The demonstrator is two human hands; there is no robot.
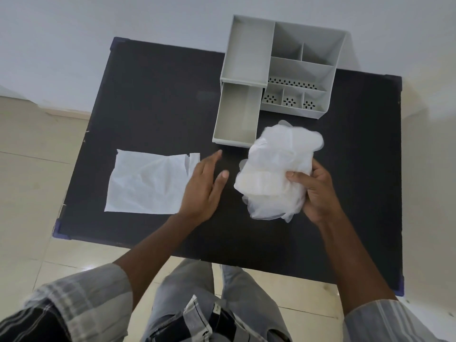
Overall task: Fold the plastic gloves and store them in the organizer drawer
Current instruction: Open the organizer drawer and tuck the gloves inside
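Room: pale wall behind, glossy cream floor tiles below.
Tabletop: matte black rectangle with blue corner caps.
Organizer: grey plastic, divided into compartments, some with perforated floors, at the far right of the tabletop.
Drawer: pulled out toward the person, grey, shallow, nothing visible inside.
Flat sheet: thin white plastic, smoothed flat, left of both hands.
Plastic gloves: crumpled translucent white bundle, just in front of the drawer.
Right hand: grasping the bundle's right side, thumb on top.
Left hand: released, fingers extended, between sheet and bundle, its edge over the sheet's right side.
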